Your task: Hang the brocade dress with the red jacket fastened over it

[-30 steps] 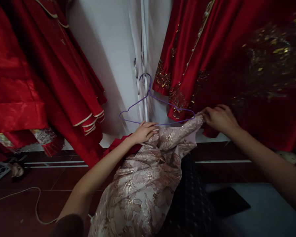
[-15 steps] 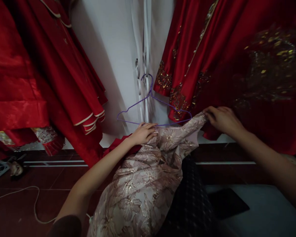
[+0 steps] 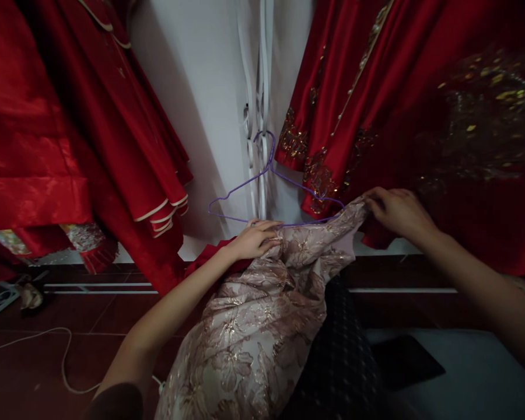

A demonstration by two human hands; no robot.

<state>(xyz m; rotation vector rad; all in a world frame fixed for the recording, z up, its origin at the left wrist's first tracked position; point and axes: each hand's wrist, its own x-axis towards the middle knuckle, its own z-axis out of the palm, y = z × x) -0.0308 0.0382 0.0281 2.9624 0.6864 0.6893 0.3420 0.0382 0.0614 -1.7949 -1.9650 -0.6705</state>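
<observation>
A pale pink garment with gold floral brocade [image 3: 254, 326] hangs down in front of me, its top edge stretched along a thin purple wire hanger [image 3: 245, 186]. The hanger's hook sits against a white rail on the wall. My left hand [image 3: 256, 238] is closed on the garment's top edge by the hanger's bottom wire. My right hand [image 3: 396, 211] is closed on the garment's right corner at the hanger's right end.
Red satin garments hang on the left [image 3: 70, 128] and, with gold embroidery, on the right [image 3: 376, 105]. A white wall [image 3: 201, 87] lies between them. A white cable [image 3: 48, 344] trails on the dark red floor. A dark dotted fabric [image 3: 341, 361] lies beside a pale surface [image 3: 472, 379].
Almost nothing has moved. My right hand has shifted slightly along the garment's right corner; the view has drifted a little.
</observation>
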